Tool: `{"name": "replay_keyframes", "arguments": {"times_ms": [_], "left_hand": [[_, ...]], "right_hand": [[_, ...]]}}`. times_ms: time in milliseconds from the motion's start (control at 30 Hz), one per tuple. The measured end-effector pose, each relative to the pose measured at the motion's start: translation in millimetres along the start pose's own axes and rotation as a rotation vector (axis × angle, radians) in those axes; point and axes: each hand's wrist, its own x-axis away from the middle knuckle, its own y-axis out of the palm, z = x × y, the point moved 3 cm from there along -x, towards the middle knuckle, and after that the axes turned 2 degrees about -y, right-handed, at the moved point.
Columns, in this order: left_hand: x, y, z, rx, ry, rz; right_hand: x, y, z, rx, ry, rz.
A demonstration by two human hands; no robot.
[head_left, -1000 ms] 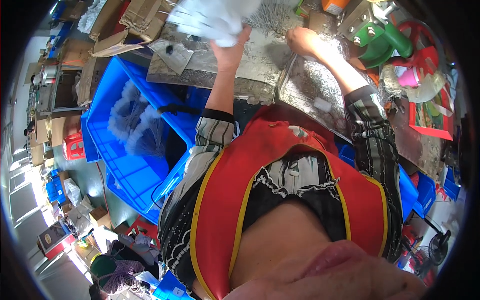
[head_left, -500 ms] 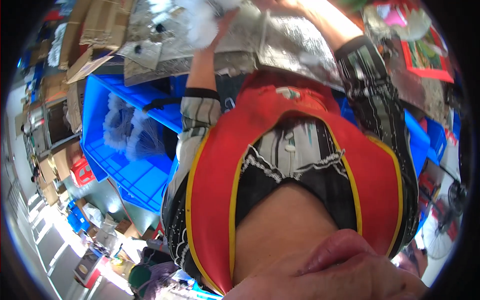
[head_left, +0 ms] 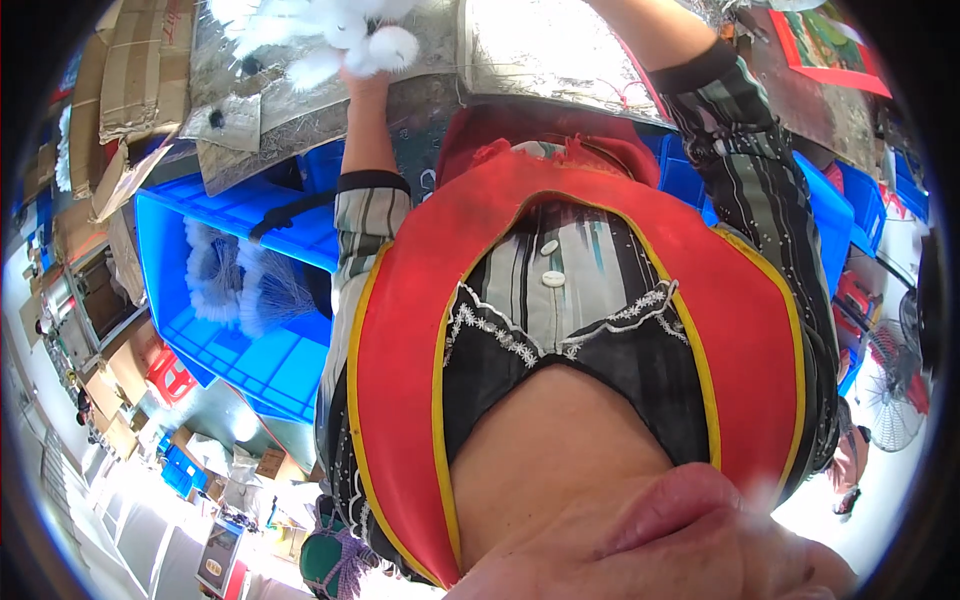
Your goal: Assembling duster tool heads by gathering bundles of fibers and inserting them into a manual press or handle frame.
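At the upper left, a bunch of white fluffy balls [head_left: 392,48] sits over my left hand [head_left: 364,84], at the far side of my left cuff. The fluff hides most of its fingers, which appear closed round the bunch. More white fluff [head_left: 270,30] lies beside it on the worn grey work surface [head_left: 420,100]. My right forearm [head_left: 655,35] runs out past the upper edge, so that hand is outside the picture. Under the brightly lit middle of the surface, glare washes out detail.
A blue plastic bin [head_left: 180,345] at my left holds bundles of white fluffy pieces on thin wire stems [head_left: 270,290]. Cardboard boxes [head_left: 145,80] stand beyond it. Far right are a red-rimmed tray [head_left: 830,60], blue bins [head_left: 825,215] and a fan [head_left: 890,400].
The whole view has shifted. My left hand and the fluffy bunch appear farther left, with the balls more clearly separated. My right forearm now reaches farther past the upper edge.
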Motion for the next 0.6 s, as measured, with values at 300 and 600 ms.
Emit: {"name": "replay_keyframes", "arguments": {"times_ms": [300,600], "left_hand": [[-28,-26,84,0.004,-0.607,0.093],[-8,-4,68,0.006,-0.757,-0.194]], "right_hand": [[66,0,42,0.419,-0.045,-0.113],[136,24,101,0.358,-0.087,-0.436]]}}
